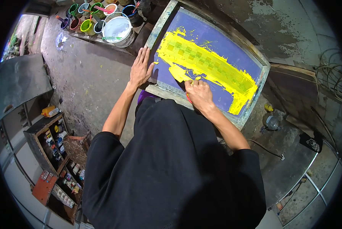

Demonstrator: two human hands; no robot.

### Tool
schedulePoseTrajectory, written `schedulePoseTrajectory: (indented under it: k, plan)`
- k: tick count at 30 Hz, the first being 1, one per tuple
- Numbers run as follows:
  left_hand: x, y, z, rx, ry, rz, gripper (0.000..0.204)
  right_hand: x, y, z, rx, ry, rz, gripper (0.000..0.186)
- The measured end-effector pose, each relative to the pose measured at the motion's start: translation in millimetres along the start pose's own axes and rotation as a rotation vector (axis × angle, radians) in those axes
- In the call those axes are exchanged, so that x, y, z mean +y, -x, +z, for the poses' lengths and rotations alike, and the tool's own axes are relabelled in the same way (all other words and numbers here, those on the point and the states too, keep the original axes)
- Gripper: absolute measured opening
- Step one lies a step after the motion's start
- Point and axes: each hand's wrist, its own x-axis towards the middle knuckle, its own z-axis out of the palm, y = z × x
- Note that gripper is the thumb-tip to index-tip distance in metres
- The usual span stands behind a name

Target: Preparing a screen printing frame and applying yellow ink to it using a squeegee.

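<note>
A screen printing frame (164, 23) with purple mesh (207, 28) lies before me, tilted in the view. Thick yellow ink (244, 84) runs in a ragged band across the mesh, over a checkered strip that shows through. My right hand (200, 93) is closed round a spatula (178, 73); its blade is coated in yellow ink and a bit of red handle shows below the fist. The blade is low over the near left part of the mesh; whether it touches cannot be told. My left hand (141, 68) lies flat, fingers stretched, against the frame's left side.
Several paint pots, one a yellow cup (86, 26), and a white bucket (118, 29) stand on a low bench at the upper left. Shelves with bottles (53, 141) are at lower left. A clear plastic bottle (272, 122) and a hose (265, 147) lie on the right.
</note>
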Motion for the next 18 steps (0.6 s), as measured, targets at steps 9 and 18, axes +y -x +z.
schedulePoseTrajectory:
  k: [9,18]
  plan:
    - [-3.9,0.4,-0.2,0.007,-0.003,0.009,0.065,-4.9,-35.4,4.4,0.035,-0.06,0.047,0.014]
    - [-6.9,-1.2,-4.0,-0.008,0.002,0.026,0.067,4.7,-17.4,-16.2,-0.017,-0.05,0.053,0.009]
